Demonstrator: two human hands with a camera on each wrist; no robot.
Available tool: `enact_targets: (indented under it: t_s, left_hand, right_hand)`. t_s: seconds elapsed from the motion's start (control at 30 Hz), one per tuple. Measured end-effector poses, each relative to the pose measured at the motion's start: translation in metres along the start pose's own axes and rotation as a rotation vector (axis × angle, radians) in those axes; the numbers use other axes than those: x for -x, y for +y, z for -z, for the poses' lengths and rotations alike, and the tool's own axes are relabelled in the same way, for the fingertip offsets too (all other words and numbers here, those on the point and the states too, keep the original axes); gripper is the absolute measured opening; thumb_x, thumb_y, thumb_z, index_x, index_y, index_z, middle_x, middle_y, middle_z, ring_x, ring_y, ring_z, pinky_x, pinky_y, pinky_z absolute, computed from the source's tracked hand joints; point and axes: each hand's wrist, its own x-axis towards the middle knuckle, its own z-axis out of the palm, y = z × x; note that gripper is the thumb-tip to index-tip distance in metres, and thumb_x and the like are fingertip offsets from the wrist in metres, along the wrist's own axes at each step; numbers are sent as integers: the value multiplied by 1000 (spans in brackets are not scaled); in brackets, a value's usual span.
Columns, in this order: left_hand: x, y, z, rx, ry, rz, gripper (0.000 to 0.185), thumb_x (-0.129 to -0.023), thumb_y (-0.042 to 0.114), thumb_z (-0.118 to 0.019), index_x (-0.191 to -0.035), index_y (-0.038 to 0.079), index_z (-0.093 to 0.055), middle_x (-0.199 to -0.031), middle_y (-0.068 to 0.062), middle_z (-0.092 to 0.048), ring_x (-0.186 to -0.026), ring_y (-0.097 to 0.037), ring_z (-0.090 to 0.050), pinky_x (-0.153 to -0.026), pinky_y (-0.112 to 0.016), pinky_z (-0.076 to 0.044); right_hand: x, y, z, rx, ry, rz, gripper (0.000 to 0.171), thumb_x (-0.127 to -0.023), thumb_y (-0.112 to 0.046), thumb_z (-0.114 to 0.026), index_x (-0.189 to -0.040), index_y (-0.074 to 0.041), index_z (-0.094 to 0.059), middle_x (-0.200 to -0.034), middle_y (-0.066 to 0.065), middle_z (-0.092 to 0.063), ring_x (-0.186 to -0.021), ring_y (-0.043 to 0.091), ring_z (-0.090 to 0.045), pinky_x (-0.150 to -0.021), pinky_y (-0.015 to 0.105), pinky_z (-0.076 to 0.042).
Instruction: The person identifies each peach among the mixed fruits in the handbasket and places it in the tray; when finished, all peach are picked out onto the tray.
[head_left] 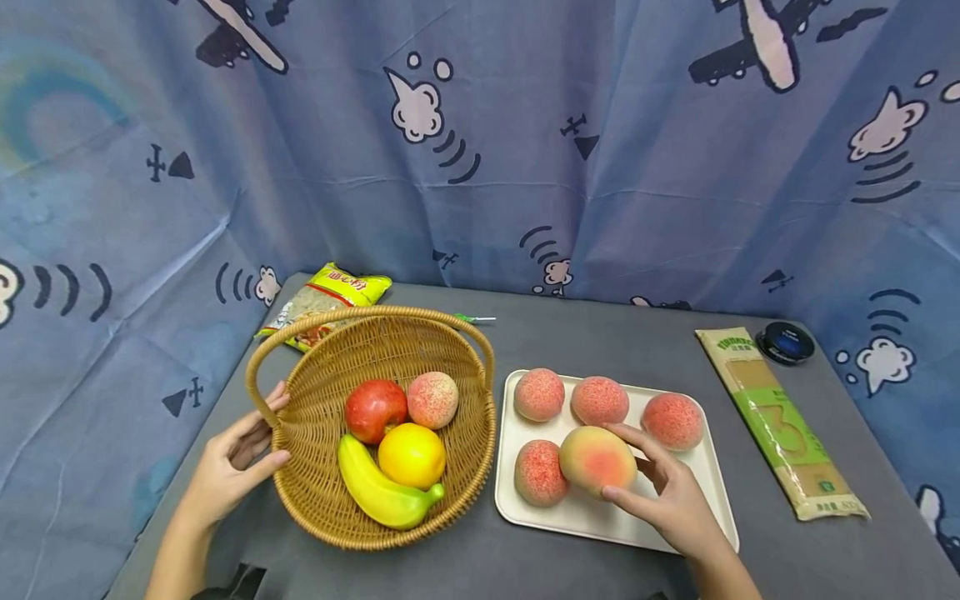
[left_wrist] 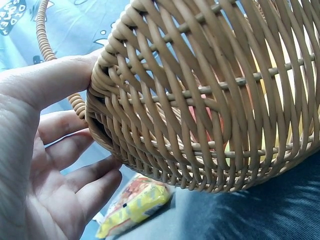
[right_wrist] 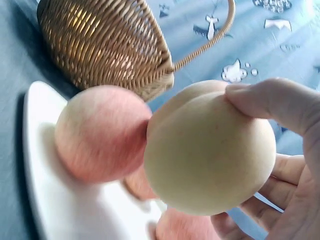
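Note:
A wicker basket (head_left: 330,500) with a hoop handle holds a red apple (head_left: 373,408), a pink peach (head_left: 432,399), an orange (head_left: 411,454) and a banana (head_left: 375,493). My left hand (head_left: 272,429) lies against the basket's left wall (left_wrist: 200,100). Its thumb (left_wrist: 55,75) touches the rim and its fingers (left_wrist: 75,150) are straight. Right of the basket, a white tray (head_left: 592,521) carries several pink peaches (head_left: 538,394). My right hand (head_left: 630,467) grips a larger yellow-pink peach (head_left: 592,458) over the tray, thumb and fingers curled round it (right_wrist: 210,155).
A yellow snack packet (head_left: 330,300) lies behind the basket, with a small green stick (head_left: 475,318) beside it. A long green noodle packet (head_left: 780,421) and a black round lid (head_left: 784,342) lie right of the tray. A blue printed curtain (head_left: 525,150) closes in the grey table.

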Motion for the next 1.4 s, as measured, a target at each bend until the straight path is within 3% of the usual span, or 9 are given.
enact_targets:
  t_s: [0.2,0.4,0.7,0.8,1.0,1.1,1.23,1.4]
  left_hand:
    - [0,-1,1,0,5,3,62,-80,-23,-55,-139,-14,-36,-154,-20,-24,-133,-10,-44,-103,-17,-42]
    - [0,-3,1,9,3,-5,62,-80,-24,-55,-139,-14,-36,-154,-22,-23,-133,-10,-44,-103,-17,-42]
    - [-2,-4,0,69,-16,-130,60,-80,-25,-54,-136,-19,-35,-153,-25,-24,-133,-14,-44,-103,-17,-42]
    - [-2,-4,-1,69,-17,-121,60,-80,-25,-54,-137,-19,-35,-153,-25,-24,-134,-14,-43,-103,-17,-42]
    - [-1,-2,0,30,0,-27,62,-80,-25,-55,-138,-15,-36,-154,-24,-23,-134,-12,-43,-103,-17,-42]
    - [-1,-1,0,19,1,-9,62,-80,-24,-55,-138,-15,-36,-154,-23,-23,-134,-11,-43,-103,-17,-42]
    - [0,-1,0,15,-2,-5,62,-80,-24,-55,-138,-15,-36,-154,-22,-24,-134,-12,-43,-104,-17,-42]
    - [-1,0,0,15,-1,-8,62,-80,-24,-55,-139,-13,-37,-153,-24,-24,-135,-14,-41,-104,-18,-41]
  right_hand:
    - [13,15,5,96,44,-92,66,-73,-2,-80,-133,-6,-52,-130,2,-57,-118,-4,-46,-86,8,-43]
    - [19,24,6,174,72,-196,62,-74,-10,-81,-131,-8,-55,-126,-10,-55,-111,-9,-43,-82,9,-43]
    - [19,34,8,189,14,-299,60,-78,-18,-78,-132,-7,-54,-131,6,-55,-112,-16,-39,-85,15,-46]
    - [17,36,10,186,-24,-319,58,-81,-20,-76,-133,-7,-53,-130,9,-55,-109,-16,-41,-84,19,-48]
    - [12,37,16,179,-117,-342,59,-86,-21,-70,-138,-5,-47,-132,15,-54,-107,-16,-42,-87,25,-50]
    - [12,35,16,175,-113,-324,62,-86,-20,-71,-139,-3,-45,-136,18,-51,-110,-19,-39,-90,14,-45]
    - [11,30,14,147,-37,-235,64,-83,-13,-74,-138,0,-44,-138,21,-48,-118,-21,-32,-94,0,-35]
    - [1,12,6,83,44,-68,63,-79,0,-74,-136,2,-45,-137,13,-49,-125,-13,-36,-101,3,-33]
